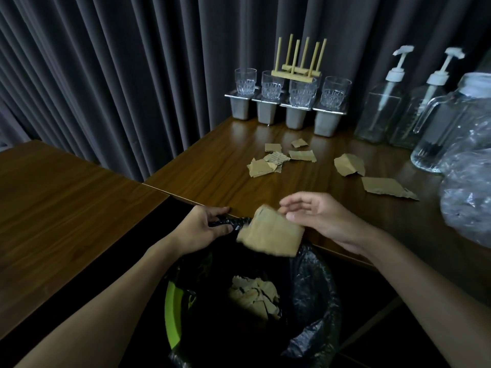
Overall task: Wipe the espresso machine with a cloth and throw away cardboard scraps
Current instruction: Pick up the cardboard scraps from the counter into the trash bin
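Clamped tight, the left grip (206, 227) pinches the black bag (313, 282) by its rim at frame centre. The right grip (318, 221) hangs loose beside it, fingers apart. The wooden counter (212, 168) fills the middle right. At bottom centre the bag lines a green bin (171, 312), mouth open. A blurred cardboard piece (271, 236) sits over that mouth, right at the thumb; touching or not, can't tell. Scraps (255, 296) lie inside the bag, loose scraps (276, 160) on the counter, upper right.

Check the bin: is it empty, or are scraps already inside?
Not empty. A pile of cardboard scraps lies at the bottom of the black liner, well below the rim.
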The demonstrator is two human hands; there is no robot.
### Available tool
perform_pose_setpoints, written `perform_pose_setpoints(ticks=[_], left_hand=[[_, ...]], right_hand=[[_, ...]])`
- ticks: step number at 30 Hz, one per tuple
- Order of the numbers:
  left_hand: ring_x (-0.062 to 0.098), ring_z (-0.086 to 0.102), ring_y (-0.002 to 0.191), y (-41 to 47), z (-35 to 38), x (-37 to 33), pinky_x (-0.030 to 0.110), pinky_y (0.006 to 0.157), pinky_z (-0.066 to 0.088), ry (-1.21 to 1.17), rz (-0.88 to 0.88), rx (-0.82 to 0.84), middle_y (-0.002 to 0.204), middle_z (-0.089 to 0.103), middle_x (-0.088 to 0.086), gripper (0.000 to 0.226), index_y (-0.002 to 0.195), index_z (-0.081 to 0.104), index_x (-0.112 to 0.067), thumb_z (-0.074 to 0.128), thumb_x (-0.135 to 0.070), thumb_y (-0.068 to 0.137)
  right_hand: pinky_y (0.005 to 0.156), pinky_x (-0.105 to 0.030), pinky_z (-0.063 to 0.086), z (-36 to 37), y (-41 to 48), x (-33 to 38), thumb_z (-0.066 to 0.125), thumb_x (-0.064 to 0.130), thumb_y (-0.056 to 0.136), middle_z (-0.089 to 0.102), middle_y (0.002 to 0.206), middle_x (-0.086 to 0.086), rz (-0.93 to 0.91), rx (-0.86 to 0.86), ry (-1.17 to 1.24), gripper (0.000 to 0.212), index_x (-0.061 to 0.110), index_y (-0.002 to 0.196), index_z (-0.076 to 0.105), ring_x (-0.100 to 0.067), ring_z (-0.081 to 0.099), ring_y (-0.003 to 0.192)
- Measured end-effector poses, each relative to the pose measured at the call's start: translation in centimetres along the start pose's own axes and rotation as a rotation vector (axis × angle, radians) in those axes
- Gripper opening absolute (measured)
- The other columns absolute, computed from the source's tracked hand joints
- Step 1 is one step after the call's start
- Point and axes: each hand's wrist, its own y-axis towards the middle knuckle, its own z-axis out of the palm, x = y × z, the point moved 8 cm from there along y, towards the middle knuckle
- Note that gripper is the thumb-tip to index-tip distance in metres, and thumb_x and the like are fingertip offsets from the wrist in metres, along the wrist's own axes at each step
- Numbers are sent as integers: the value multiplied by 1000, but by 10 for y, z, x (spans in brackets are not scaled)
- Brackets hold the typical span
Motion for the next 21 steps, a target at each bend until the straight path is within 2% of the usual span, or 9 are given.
perform_pose_setpoints(ticks=[2, 4, 7, 10, 13, 16, 18, 21], left_hand=[[9, 66, 108, 1, 1, 0, 23, 97, 52, 1, -6, 6, 128, 66, 3, 60, 143, 51, -11, 74, -21, 88], [10, 64, 113, 1, 1, 1, 26, 101, 50, -5, -12, 6, 132, 64, 3, 60, 143, 51, -11, 73, -21, 88], [12, 61, 119, 0, 2, -1, 30, 106, 48, -3, -5, 13, 139, 59, 4, 60, 144, 49, -10, 72, -19, 89], [9, 62, 116, -1, 3, -2, 22, 101, 49, 7, -9, 12, 137, 60, 2, 59, 145, 48, -11, 71, -19, 90], [5, 61, 110, -2, 4, -2, 10, 92, 47, 33, -4, 6, 134, 60, -3, 59, 145, 48, -14, 71, -21, 91], [10, 58, 121, -2, 4, 2, 22, 102, 47, 49, -15, 3, 141, 57, -1, 61, 146, 47, -17, 71, -23, 90], [11, 57, 123, -4, 4, 3, 29, 106, 47, 53, -21, -2, 144, 55, 0, 62, 147, 46, -19, 71, -25, 90], [12, 55, 126, -8, 5, 2, 28, 107, 47, 66, -29, -20, 146, 53, 0, 63, 148, 44, -20, 70, -26, 91]], right_hand=[[98, -27, 46, -6, 9, -4, 58, 21, 96, 62, 123, 8, -32, -73, -149, 28, 22, 124, 62, -5, 56, 116], [106, -30, 36, -12, 27, -13, 51, 29, 100, 49, 140, 7, -34, -137, -288, 37, 23, 136, 51, -7, 43, 129], [115, -36, 26, -8, 59, -25, 44, 38, 102, 30, 156, 7, -83, -141, -552, 50, 23, 148, 33, -12, 26, 143], [121, -39, 12, 2, 84, -25, 35, 44, 102, 21, 160, 9, -162, -143, -857, 54, 25, 152, 25, -9, 14, 147], [121, -38, 3, 10, 105, -19, 31, 47, 102, 16, 162, 9, -215, -136, -979, 56, 27, 154, 20, -7, 7, 148], [121, -44, -2, 12, 123, -21, 26, 51, 101, 9, 163, 7, -205, -146, -1078, 58, 29, 154, 16, -7, -3, 149], [120, -47, -4, 12, 132, -22, 23, 52, 101, 8, 163, 6, -176, -138, -1121, 58, 30, 154, 14, -9, -5, 149], [120, -48, -2, 13, 134, -17, 25, 51, 101, 24, 160, 5, -196, -167, -1118, 55, 29, 152, 22, -12, 11, 149]])
